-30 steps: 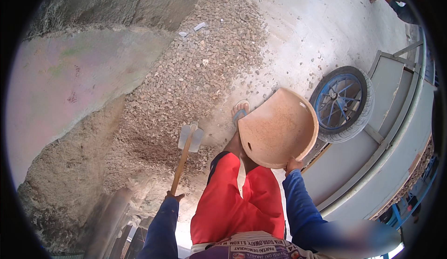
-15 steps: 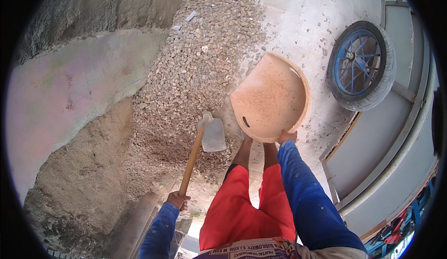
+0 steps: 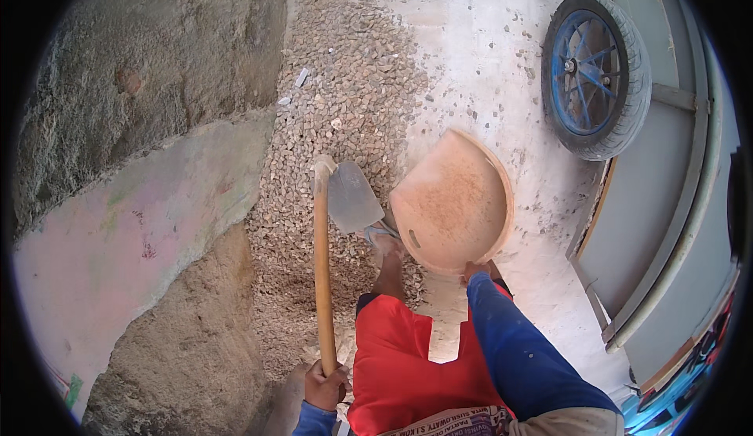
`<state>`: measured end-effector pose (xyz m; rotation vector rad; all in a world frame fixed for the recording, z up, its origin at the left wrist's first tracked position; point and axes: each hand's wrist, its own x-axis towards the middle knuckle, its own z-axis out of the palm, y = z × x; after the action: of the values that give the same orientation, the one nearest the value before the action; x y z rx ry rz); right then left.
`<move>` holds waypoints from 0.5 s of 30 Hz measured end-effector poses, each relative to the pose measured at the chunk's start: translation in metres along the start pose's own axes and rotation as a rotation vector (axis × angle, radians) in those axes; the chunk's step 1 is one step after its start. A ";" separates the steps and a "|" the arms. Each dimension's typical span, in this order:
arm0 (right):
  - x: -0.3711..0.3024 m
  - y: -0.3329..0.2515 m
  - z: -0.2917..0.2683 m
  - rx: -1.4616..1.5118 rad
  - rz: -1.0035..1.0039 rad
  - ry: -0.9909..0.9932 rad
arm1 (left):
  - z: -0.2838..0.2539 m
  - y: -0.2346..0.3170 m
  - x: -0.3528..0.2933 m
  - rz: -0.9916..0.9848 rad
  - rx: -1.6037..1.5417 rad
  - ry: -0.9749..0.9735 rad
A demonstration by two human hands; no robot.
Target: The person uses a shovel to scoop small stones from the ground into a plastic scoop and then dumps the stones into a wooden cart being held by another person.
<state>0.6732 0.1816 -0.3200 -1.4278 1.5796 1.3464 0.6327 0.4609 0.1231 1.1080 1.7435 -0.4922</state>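
Note:
My left hand [image 3: 324, 386] is closed round the lower end of a hoe's wooden handle [image 3: 323, 279]. The hoe's broad grey blade [image 3: 353, 198] hangs at the far end, over the gravel [image 3: 353, 75] and close to my left foot. My right hand [image 3: 477, 270] grips the near rim of a tan, dust-coated scoop-shaped pan [image 3: 459, 201]. One side of the pan is cut straight, the rest has a raised round rim, and a slot shows near its lower left. Only reddish dust lies in it. Its underside is hidden.
A rough wall [image 3: 196, 52] with a painted band [image 3: 149, 232] runs along the left. At right, a blue-spoked wheel with a black tyre [image 3: 592, 75] leans by grey panels [image 3: 651, 201]. Pale concrete [image 3: 486, 36] lies beyond the pan. My sandalled left foot [image 3: 383, 240] stands beside the gravel.
The hoe has swung more upright, its blade raised further from me. My left hand has moved right, nearer my leg. The pan sits slightly lower in view, still in my right hand.

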 end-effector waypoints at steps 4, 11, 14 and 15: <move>0.003 0.013 0.057 0.020 0.083 0.174 | -0.004 0.031 0.037 0.032 0.090 -0.082; -0.083 -0.006 0.094 0.069 0.182 0.097 | 0.006 0.026 0.101 0.094 0.211 -0.250; -0.171 -0.029 0.139 0.303 -0.166 -0.254 | 0.023 0.031 0.101 0.143 0.408 -0.283; -0.238 -0.063 0.159 0.487 -0.231 -0.498 | 0.026 0.037 0.099 0.133 0.475 -0.287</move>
<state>0.7589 0.4158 -0.1667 -0.8612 1.2499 0.9886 0.6662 0.5056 0.0294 1.3927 1.3245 -0.9652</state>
